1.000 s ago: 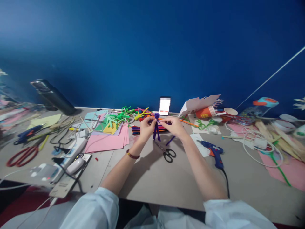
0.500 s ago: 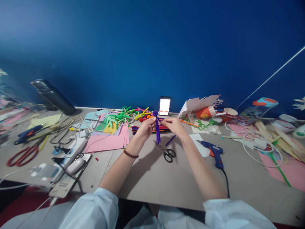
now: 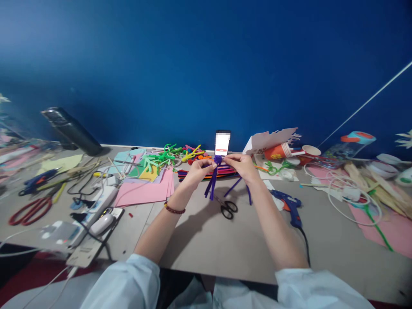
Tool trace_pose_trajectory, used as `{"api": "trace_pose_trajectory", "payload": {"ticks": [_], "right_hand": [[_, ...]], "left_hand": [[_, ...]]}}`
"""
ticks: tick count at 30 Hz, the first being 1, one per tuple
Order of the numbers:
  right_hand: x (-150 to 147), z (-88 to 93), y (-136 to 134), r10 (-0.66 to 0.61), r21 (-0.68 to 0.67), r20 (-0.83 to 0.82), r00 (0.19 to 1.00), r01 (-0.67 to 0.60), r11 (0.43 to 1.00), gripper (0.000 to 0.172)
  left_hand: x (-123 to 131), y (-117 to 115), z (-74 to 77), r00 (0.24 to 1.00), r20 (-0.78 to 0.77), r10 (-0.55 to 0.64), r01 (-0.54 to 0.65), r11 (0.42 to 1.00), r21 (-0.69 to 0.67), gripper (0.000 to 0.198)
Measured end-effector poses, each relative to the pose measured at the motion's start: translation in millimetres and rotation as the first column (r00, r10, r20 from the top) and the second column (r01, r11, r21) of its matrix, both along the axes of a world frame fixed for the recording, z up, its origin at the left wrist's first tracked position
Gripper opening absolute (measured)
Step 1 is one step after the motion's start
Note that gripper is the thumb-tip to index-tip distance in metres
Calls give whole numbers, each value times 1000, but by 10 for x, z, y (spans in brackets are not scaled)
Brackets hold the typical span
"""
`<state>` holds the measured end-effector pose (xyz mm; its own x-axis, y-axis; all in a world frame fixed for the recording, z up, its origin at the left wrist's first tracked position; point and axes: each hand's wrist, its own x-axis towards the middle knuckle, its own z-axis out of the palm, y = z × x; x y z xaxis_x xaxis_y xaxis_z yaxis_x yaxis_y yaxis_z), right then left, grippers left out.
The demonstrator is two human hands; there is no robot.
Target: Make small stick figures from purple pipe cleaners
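Between my hands hangs a bundle of purple pipe cleaners [image 3: 211,184], gathered at the top with several loose ends pointing down. My left hand [image 3: 198,171] pinches it near the gathered top. My right hand [image 3: 241,166] is closed at the other side, with a purple strand dangling below its fingers; the fingertips are small in view. Below the bundle, black-handled scissors [image 3: 228,210] lie on the table, their blades partly hidden. Behind my hands is a pile of dark and coloured pipe cleaners [image 3: 225,172]. A phone [image 3: 222,143] with a lit screen stands against the wall.
Pink paper sheets [image 3: 144,192] and green pipe cleaners [image 3: 157,161] lie to the left. A blue glue gun [image 3: 289,204] with its cord rests by my right forearm. Farther left are a power strip [image 3: 93,214], red-handled scissors [image 3: 32,211] and a black bottle [image 3: 72,131].
The bundle has turned, its top now lower and its loose ends spread apart. My right hand has moved slightly right, and a purple strand now hangs beneath it.
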<state>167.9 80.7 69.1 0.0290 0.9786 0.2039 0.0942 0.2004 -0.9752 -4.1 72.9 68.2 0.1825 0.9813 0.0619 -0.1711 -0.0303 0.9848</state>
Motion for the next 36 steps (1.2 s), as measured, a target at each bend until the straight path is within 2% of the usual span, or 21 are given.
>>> {"api": "trace_pose_trajectory", "payload": {"ticks": [3,7,11,14,16,19,23,25,31,36], "right_hand": [[-19,40,-46,-33,50,49,998,30,998,17],[-62,43,-78,-4,121,98,995,-8,993,15],[-84,1,-79,101,85,184,978,-118,989,19],[-93,-47,-61,127,40,222,967,-139,989,20],[-92,-73,-43,146,5,218,965,-151,989,21],[-74,-91,-12,157,-34,177,972,-154,988,23],[-22,-95,28,81,-30,152,985,-77,997,23],[2,-93,37,55,-20,156,986,-52,998,23],[-1,-47,-4,16,74,239,971,-35,997,20],[-65,18,-66,-18,183,283,959,-36,983,15]], "left_hand": [[14,3,-12,991,-81,104,-97,991,87,16],[28,44,-99,977,-41,207,-198,966,165,16],[28,86,-176,954,5,300,-296,937,188,16],[35,91,-191,939,39,342,-344,927,151,18],[40,95,-194,943,85,321,-327,942,78,19],[27,121,-199,959,189,211,-204,977,-58,25],[-38,168,-193,967,239,86,-52,988,-146,29],[-71,172,-176,977,204,60,-33,990,-134,28],[-85,122,-110,997,-10,77,-77,997,4,26],[-57,148,-164,988,-116,103,-92,991,99,27]]}}
